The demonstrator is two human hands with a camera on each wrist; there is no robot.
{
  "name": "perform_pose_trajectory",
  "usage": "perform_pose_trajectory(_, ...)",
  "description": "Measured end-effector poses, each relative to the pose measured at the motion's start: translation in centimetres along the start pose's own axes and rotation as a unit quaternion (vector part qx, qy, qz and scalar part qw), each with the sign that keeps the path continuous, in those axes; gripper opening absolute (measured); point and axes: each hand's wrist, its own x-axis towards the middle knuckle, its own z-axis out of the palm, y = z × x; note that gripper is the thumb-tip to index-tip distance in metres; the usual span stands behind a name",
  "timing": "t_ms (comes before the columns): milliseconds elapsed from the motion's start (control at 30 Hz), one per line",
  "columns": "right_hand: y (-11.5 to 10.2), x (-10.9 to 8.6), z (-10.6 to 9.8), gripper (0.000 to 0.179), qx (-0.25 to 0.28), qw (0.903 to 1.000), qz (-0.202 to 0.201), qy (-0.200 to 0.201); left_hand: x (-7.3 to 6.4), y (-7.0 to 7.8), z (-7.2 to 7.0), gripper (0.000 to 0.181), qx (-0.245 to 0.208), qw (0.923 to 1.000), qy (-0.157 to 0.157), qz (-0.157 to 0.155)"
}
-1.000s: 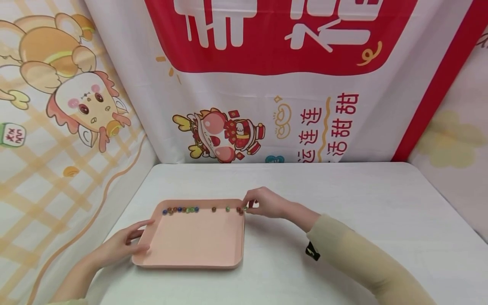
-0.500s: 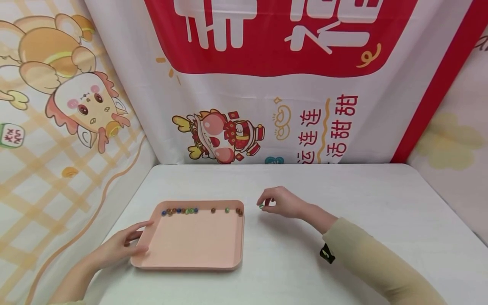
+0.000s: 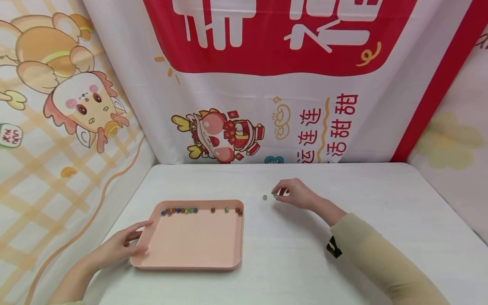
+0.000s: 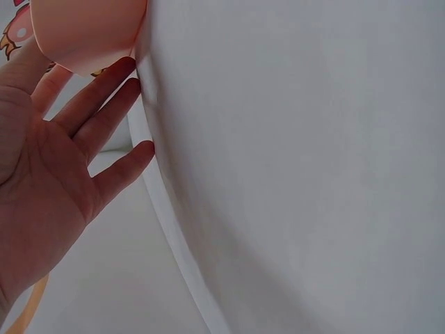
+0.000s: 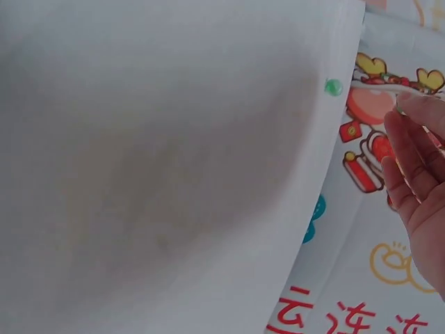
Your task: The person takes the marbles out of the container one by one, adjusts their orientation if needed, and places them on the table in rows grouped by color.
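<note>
A green marble (image 3: 275, 195) is pinched between the thumb and index fingertips of my right hand (image 3: 295, 194), just above the far part of the table. A second green marble (image 3: 264, 197) lies loose on the white tabletop to the left of those fingertips; the right wrist view shows this loose marble (image 5: 334, 87) too. My left hand (image 3: 119, 247) grips the left rim of a shallow pink tray (image 3: 198, 241). In the left wrist view, the lower fingers (image 4: 111, 129) extend below the tray's corner (image 4: 90, 31).
Along the tray's far side lie several brown, blue and green marbles (image 3: 179, 210), with a brown marble (image 3: 213, 210) apart in the row. The white table (image 3: 324, 271) meets a printed cloth backdrop (image 3: 236, 93) behind and a patterned side cloth (image 3: 68, 169) at left.
My right hand has moved right and away from the tray's far right corner, with a marble in its fingertips. A green marble now shows on the table. The left hand stays at the tray.
</note>
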Motion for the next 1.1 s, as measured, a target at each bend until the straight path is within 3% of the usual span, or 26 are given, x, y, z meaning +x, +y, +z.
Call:
perform_pose_trajectory(333, 2.1, 0.5, 0.1, 0.021, 0.01, 0.9984, 0.056, 0.005, -0.1, 0.0, 0.0, 0.068, -0.002, 0.9999, -0.003, -0.01)
perform_pose_trajectory(600, 2.9, 1.7, 1.0, 0.018, -0.001, 0.9978, 0.066, 0.002, -0.1, -0.1, 0.0, 0.067, -0.019, 0.9998, 0.001, 0.006)
perform_pose_trajectory(833, 3.1, 2.9, 2.1, 0.016, -0.007, 0.9937, 0.111, -0.018, -0.1, -0.1, 0.0, 0.068, -0.02, 0.9998, -0.004, 0.004)
perform_pose_trajectory(1100, 3.0, 3.5, 2.8, 0.014, -0.051, 0.9912, 0.118, -0.031, -0.1, 0.0, 0.0, 0.067, -0.015, 0.9999, -0.005, -0.006)
